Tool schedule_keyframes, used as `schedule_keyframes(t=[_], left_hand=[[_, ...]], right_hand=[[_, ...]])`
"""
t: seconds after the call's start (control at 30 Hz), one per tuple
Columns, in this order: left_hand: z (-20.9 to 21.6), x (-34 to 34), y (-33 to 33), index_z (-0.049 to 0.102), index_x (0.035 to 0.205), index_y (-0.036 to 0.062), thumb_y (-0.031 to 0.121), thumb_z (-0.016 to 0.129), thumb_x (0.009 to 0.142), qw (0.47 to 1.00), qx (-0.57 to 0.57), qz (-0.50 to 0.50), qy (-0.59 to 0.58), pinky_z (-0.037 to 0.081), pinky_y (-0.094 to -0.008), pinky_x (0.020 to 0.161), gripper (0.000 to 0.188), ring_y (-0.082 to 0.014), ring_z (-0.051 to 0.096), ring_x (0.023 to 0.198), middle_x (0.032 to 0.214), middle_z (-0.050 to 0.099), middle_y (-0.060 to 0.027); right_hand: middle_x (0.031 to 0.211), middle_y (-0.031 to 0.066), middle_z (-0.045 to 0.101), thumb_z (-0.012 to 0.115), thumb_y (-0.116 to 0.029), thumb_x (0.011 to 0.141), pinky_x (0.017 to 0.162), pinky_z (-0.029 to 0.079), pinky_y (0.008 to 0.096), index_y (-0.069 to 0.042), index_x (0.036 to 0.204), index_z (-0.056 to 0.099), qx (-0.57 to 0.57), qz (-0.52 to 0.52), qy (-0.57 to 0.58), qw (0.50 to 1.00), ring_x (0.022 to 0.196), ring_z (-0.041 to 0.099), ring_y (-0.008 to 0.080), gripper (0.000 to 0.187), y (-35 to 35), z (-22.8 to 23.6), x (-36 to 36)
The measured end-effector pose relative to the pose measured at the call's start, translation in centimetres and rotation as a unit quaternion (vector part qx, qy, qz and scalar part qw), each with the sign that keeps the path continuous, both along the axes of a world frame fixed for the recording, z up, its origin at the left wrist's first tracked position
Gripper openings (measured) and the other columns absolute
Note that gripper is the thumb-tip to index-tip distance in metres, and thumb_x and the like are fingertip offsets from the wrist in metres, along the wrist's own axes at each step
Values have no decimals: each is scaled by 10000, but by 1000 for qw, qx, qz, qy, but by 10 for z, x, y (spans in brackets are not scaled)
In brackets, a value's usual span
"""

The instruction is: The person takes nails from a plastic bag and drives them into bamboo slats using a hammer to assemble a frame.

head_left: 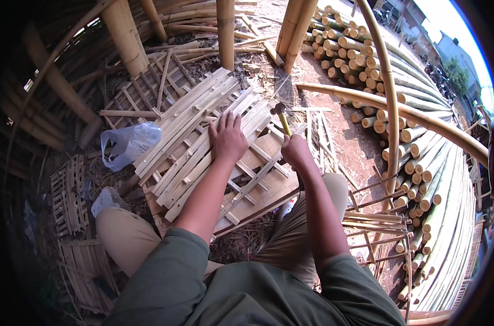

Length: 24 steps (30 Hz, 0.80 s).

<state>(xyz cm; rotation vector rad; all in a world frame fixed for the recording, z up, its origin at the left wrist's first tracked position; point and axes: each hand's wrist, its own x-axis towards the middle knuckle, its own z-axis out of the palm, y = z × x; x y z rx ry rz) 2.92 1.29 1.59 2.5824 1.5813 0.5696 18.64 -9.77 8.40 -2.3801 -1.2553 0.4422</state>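
A panel of pale bamboo slats (186, 178) with crosspieces lies in front of me on a low wooden board (274, 188). My left hand (228, 136) rests flat on the slats, fingers spread. My right hand (297, 151) is closed round the yellow handle of a hammer (283, 117). The hammer's dark head points away from me, close to the panel's right end; whether it touches the slats I cannot tell. No nail can be made out at this size.
A white plastic bag (130, 142) lies left of the panel. Bamboo posts (225, 35) stand beyond it, and a large stack of bamboo poles (429, 157) fills the right side. A long bamboo pole (388, 106) crosses at right. Slatted frames (68, 190) lie at far left.
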Motion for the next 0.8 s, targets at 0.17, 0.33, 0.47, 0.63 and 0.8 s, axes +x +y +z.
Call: schedule_keyframes(t=[0.17, 0.33, 0.47, 0.63, 0.8], left_hand=[[-7, -6, 2, 427, 1441, 152, 242, 455, 910, 1000, 0, 9, 2, 132, -564, 1164, 539, -237, 263, 1441, 1534, 346, -75], [-4, -12, 2, 426, 1441, 151, 235, 455, 912, 1000, -4, 16, 11, 133, -561, 1164, 537, -238, 261, 1441, 1534, 345, -75], [-2, 2, 0, 422, 1442, 144, 231, 457, 912, 1000, -3, -12, 5, 141, -560, 1162, 538, -240, 263, 1441, 1532, 347, -78], [-7, -5, 3, 417, 1442, 136, 227, 463, 907, 1000, 12, 10, 3, 152, -562, 1157, 545, -243, 266, 1440, 1526, 354, -80], [-2, -3, 2, 420, 1442, 137, 227, 457, 911, 1000, 9, 14, 13, 168, -549, 1158, 540, -238, 281, 1434, 1522, 364, -80]], right_hand=[[790, 332, 633, 460, -282, 994, 664, 522, 506, 122, 895, 631, -27, -52, 71, 996, 676, 655, 436, 450, 0, 38, -9], [707, 293, 607, 434, -247, 1008, 627, 459, 534, 74, 874, 586, 240, -151, 20, 959, 679, 605, 471, 379, -6, 72, -12], [825, 331, 636, 470, -241, 981, 766, 494, 537, 98, 907, 605, -17, 42, -3, 999, 830, 635, 473, 372, 1, -38, 1], [776, 302, 646, 449, -272, 999, 656, 532, 485, 110, 872, 616, -13, -21, 85, 996, 686, 659, 428, 436, 6, 24, -4], [822, 306, 651, 451, -276, 991, 744, 521, 501, 96, 886, 629, 61, -32, -6, 998, 789, 651, 457, 426, 1, 16, 9]])
